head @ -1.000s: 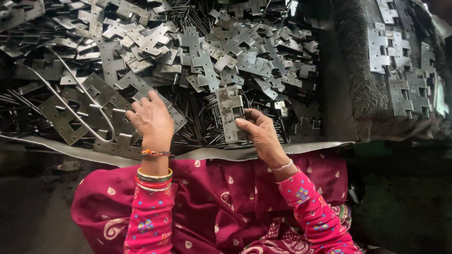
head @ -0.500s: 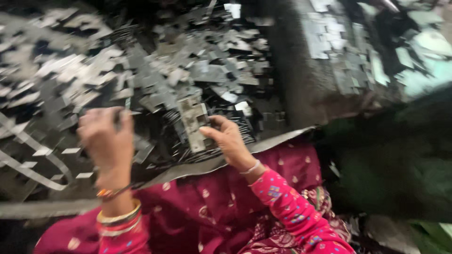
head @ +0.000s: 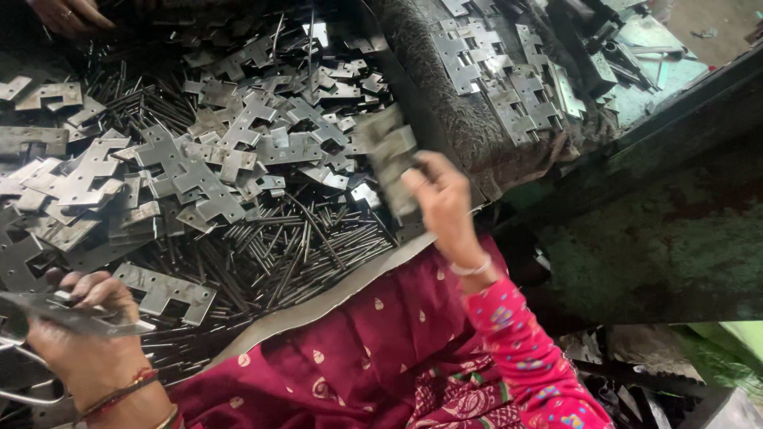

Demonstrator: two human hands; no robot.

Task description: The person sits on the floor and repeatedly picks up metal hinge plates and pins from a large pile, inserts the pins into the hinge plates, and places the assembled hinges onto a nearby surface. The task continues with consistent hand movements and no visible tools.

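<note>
The right hand (head: 443,199) is raised above the heap, fingers curled round a stacked hinge piece (head: 389,159) that it holds up at about 11 o'clock from the knuckles; the piece is smeared by motion, so its holes and edges cannot be made out. The left hand (head: 83,334) sits at the 8 o'clock corner of the view, closed over a flat metal plate (head: 71,311) pinched between thumb and fingers; the wrist and its bangles (head: 119,393) are cut off by the lower edge. A bent wire loop (head: 16,369) shows just beside that hand, partly out of frame, and whether the hand grips it cannot be told.

Beneath both hands spreads a pile of grey hinge plates (head: 191,171), and towards 6 o'clock from it a bed of thin metal pins (head: 318,246), many buried under the plates. At 1 o'clock a second batch of hinge plates (head: 509,79) lies on a dark rough cloth (head: 445,111). At 11 o'clock, at the top edge, another person's hand (head: 67,12) is only partly visible. A maroon patterned garment (head: 358,349) fills the lower middle, with a pale sheet edge (head: 318,306) between it and the pins
</note>
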